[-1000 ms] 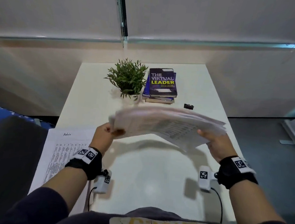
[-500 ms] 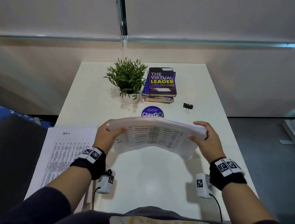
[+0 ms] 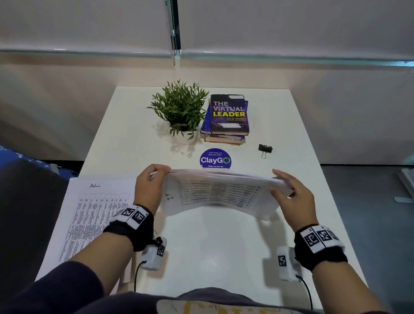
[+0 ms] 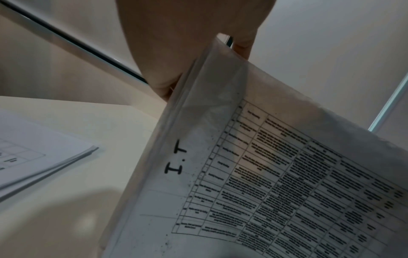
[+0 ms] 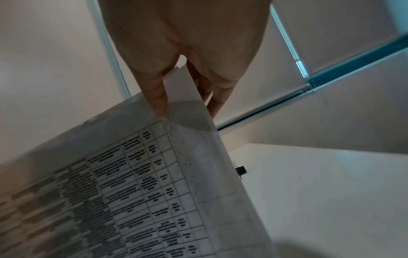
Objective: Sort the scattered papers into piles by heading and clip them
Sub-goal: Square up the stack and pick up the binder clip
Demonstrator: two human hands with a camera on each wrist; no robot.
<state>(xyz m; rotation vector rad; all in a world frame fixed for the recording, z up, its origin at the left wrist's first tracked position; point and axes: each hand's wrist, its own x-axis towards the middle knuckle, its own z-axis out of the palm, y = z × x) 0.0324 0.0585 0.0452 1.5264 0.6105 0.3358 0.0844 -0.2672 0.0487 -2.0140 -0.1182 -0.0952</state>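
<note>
A stack of printed sheets (image 3: 218, 192) headed "I.T" (image 4: 174, 162) stands nearly on edge above the white table (image 3: 213, 251), its table of text facing me. My left hand (image 3: 149, 184) grips its left end, fingers curled round the edge (image 4: 181, 52). My right hand (image 3: 292, 195) pinches the right end, thumb (image 5: 158, 97) on the front and fingers behind. The stack's lower edge hangs close over the table; whether it touches I cannot tell. A second pile headed "Admin" (image 3: 92, 212) lies flat at the left edge (image 4: 33, 153). A black binder clip (image 3: 265, 149) lies beyond my right hand (image 5: 240, 169).
A small potted plant (image 3: 180, 107) and a short pile of books (image 3: 229, 116) stand at the table's far middle. A round blue ClayGo sticker (image 3: 215, 158) is just beyond the held stack. The floor drops off at the table's right edge.
The stack has turned from lying flat and fanned in the air to standing squared on its long edge, lower and nearer me. Both hands came closer together along its ends.
</note>
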